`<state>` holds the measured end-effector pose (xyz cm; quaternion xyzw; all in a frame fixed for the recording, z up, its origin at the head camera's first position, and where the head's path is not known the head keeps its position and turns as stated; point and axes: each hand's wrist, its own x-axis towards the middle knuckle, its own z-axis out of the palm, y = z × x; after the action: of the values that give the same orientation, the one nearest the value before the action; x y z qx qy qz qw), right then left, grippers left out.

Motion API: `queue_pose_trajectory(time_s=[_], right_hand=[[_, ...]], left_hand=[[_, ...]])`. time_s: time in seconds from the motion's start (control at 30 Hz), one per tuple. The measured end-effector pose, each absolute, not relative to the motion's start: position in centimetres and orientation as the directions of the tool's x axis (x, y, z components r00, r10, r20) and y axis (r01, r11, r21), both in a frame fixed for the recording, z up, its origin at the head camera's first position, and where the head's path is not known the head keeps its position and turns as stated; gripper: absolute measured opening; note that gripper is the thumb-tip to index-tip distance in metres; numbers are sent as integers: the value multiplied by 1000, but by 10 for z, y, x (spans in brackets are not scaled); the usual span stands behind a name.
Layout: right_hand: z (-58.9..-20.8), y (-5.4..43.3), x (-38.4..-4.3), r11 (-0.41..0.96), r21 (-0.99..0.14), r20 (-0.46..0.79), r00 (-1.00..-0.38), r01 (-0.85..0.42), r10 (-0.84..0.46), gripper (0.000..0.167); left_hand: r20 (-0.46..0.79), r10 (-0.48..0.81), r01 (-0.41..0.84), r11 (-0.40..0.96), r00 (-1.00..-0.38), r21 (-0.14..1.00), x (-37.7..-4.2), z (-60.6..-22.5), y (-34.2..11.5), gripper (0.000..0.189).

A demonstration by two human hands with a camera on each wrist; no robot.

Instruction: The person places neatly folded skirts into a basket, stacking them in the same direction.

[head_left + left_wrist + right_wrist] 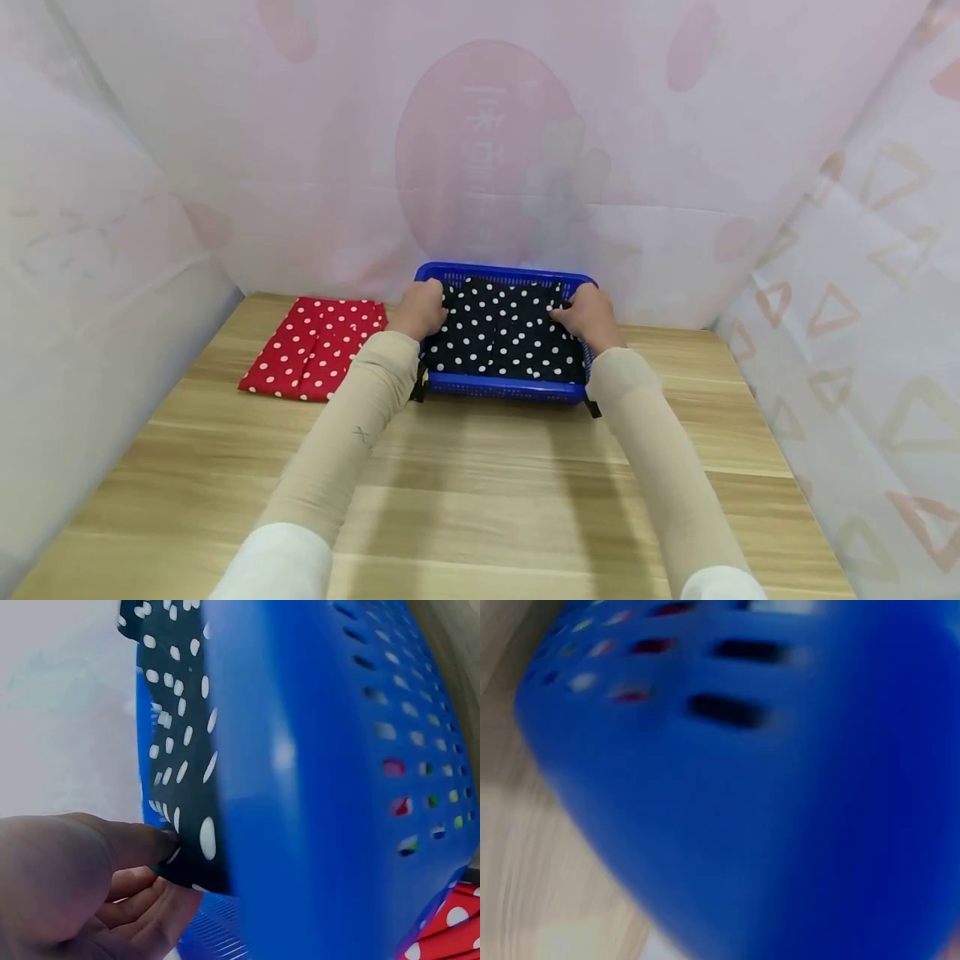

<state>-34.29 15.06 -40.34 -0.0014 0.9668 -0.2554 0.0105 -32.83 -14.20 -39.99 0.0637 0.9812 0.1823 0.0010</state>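
A black cloth with white polka dots lies folded inside a blue plastic basket. My left hand pinches its left edge between thumb and fingers, which the left wrist view shows close up beside the basket's wall. At the cloth's upper right edge, my right hand pinches the fabric, thumb over the basket's inside. In the right wrist view the perforated basket side fills most of the picture, blurred, and the right hand's grip is hidden there.
A folded red cloth with white dots lies on the wooden table, left of the basket. Pale printed curtains stand close behind the basket and along both sides. Dark straps show near the basket's front corners.
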Motion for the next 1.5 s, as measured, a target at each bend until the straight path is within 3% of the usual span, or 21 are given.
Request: queue_pose_trajectory(time_s=[0.27,0.47,0.6,0.8,1.07,1.5], right_hand=[[-398,160,-334,894,-445,57,-998,-60,-39,57],[-388,177,-325,888,-448,54,-994,-105,-90,35],[-386,189,-321,878,-435,28,-977,-201,-210,61],[-391,203,-311,868,-413,-26,-949,-277,-315,80],[-407,206,-289,911,-315,-67,-951,-268,-303,109],[-442,204,-281,895,-354,-56,-949,-272,-311,119]], left_hand=[[23,161,159,922,-987,352,-325,-400,-147,20],[79,231,244,912,-970,330,-316,-379,-165,29],[79,242,254,902,-967,350,-306,-366,-185,36],[75,210,223,923,-975,313,-290,-370,-219,61],[39,158,163,945,-987,284,-268,-403,-263,75],[-57,43,26,965,-997,259,-276,-477,-311,101]])
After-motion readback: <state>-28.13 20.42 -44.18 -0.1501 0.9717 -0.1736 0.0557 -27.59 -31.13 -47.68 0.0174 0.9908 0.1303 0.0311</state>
